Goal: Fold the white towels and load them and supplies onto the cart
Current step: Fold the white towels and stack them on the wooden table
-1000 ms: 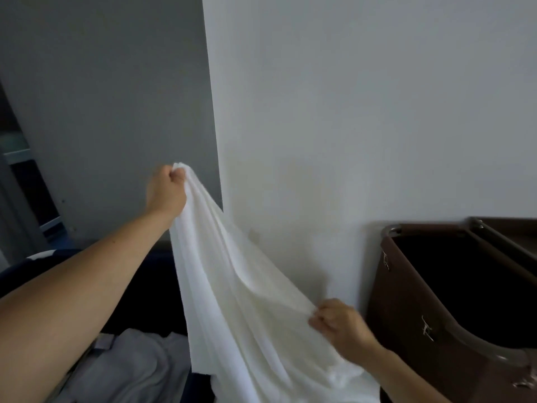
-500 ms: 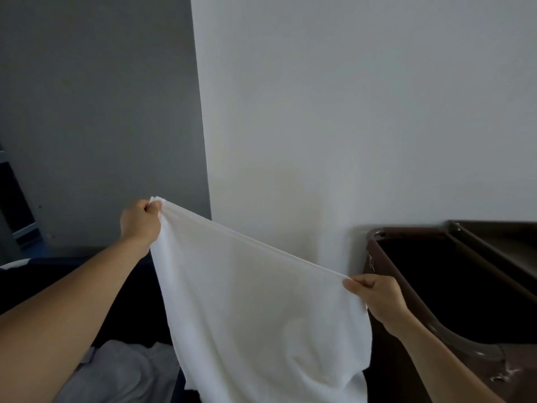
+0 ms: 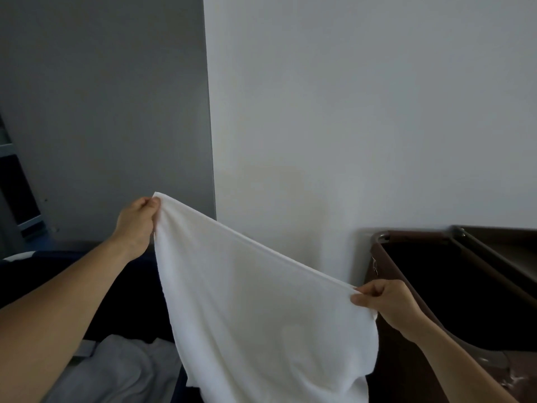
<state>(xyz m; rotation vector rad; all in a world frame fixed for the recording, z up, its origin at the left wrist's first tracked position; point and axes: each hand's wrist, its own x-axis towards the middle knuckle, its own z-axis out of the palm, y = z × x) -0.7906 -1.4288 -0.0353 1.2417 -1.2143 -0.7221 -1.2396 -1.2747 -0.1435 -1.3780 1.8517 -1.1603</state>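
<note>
A white towel (image 3: 261, 309) hangs spread out in front of me, its top edge stretched on a slant from upper left to lower right. My left hand (image 3: 136, 221) pinches the upper left corner. My right hand (image 3: 386, 303) pinches the lower right corner, just in front of the brown cart (image 3: 406, 373). The towel's bottom runs out of the frame. The cart's dark bin opening sits at the right, with a curved grey rim.
A white wall (image 3: 363, 112) stands right behind the towel, with a grey panel (image 3: 101, 112) to its left. A grey-white heap of cloth (image 3: 122, 370) lies low on the left, over a dark blue surface (image 3: 139, 301).
The towel went from bunched and hanging from my raised left hand to pulled wide. My right hand slid out to the far corner, and the top edge is now taut.
</note>
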